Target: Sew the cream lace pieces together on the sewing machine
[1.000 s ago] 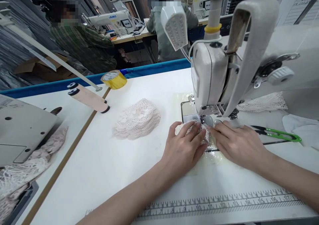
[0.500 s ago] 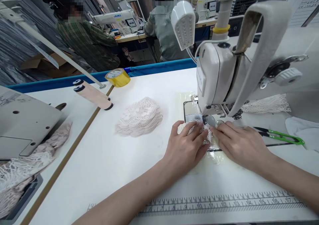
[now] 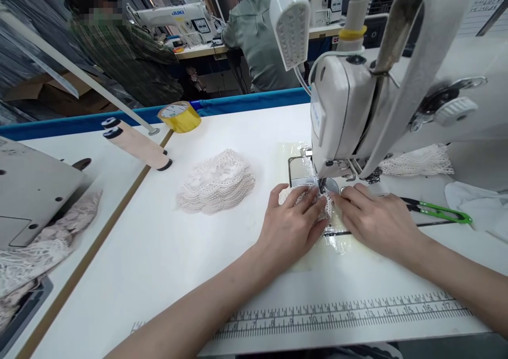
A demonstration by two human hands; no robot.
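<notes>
Lace (image 3: 317,203): small white piece flat on the counter (image 3: 166,263) under the sewing machine (image 3: 345,115) needle.
Left hand (image 3: 291,226): fingers spread, pressing the lace.
Right hand (image 3: 377,221): flat, fingertips at the lace edge.
Counter: white, printed ruler (image 3: 345,316) along the near edge, lace pile (image 3: 216,184), yellow tape (image 3: 179,116), green snips (image 3: 436,209).
Room: workshop, two people at other machines behind.

Both hands, left hand (image 3: 291,226) and right hand (image 3: 377,221), sit slightly higher in the frame, fingertips closer under the white sewing machine head (image 3: 341,115); the small cream lace piece (image 3: 317,203) lies further beneath the needle.
</notes>
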